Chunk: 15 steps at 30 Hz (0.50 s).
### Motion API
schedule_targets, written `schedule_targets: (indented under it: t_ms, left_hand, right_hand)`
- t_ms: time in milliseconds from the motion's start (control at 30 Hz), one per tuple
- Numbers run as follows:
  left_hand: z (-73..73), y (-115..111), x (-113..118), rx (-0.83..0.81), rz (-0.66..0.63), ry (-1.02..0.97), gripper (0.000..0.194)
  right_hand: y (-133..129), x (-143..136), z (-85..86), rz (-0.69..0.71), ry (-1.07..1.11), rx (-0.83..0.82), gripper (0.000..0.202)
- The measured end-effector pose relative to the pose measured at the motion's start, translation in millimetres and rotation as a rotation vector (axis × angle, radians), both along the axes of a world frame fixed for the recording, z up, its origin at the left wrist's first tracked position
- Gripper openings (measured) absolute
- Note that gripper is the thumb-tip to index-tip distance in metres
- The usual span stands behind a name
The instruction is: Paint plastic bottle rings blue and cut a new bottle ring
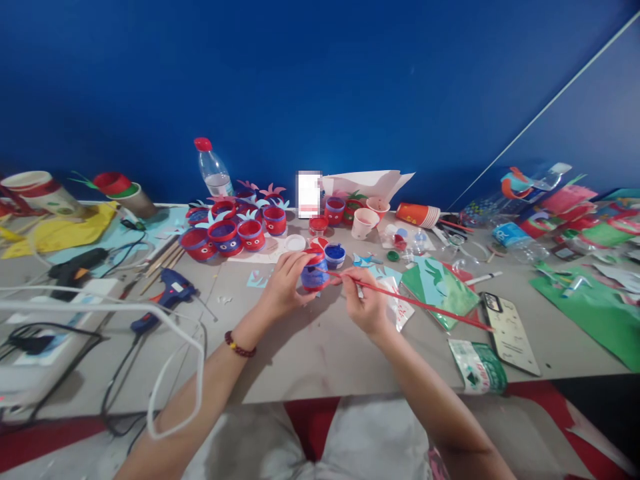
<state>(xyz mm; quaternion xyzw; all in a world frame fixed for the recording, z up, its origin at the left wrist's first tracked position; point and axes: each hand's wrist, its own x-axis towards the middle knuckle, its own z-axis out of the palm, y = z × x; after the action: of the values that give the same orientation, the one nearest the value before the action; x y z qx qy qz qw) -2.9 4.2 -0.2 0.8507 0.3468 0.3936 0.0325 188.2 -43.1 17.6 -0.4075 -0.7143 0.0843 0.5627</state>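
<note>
The head view had the cup (313,279) at the centre of the frame, held between fingers and thumb of the half-curled left hand (285,285), while the right hand (366,301) was closed around a slim red brush (425,305) with its tip at the cup's blue side. The cup looked light, thin-walled and easily dented, probably slippery where painted, so a gentle grip at rim and base seemed best. A paint pot (335,255) stood just behind it, leafy cups (225,239) crowded left of centre, and a white cable (201,373) looped over the view of the left forearm (226,373) at lower left.
</note>
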Motion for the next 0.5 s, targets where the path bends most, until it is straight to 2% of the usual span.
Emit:
schedule_targets:
  t_ms: [167,300,500]
  left_hand:
    - [1.2,1.1,-1.8,0.004,0.007,-0.033,0.075]
    - [2.5,0.9,-1.7,0.010,-0.011,-0.043,0.073]
    - [1.5,1.3,0.4,0.019,0.006,-0.015,0.069]
  right_hand:
    - [3.6,6.3,6.9,-0.149,0.060,-0.007,0.017]
    - [5.8,9.3,3.9,-0.215,0.017,-0.030,0.019]
    - [-0.1,2.8,-4.4,-0.030,-0.080,0.045,0.012]
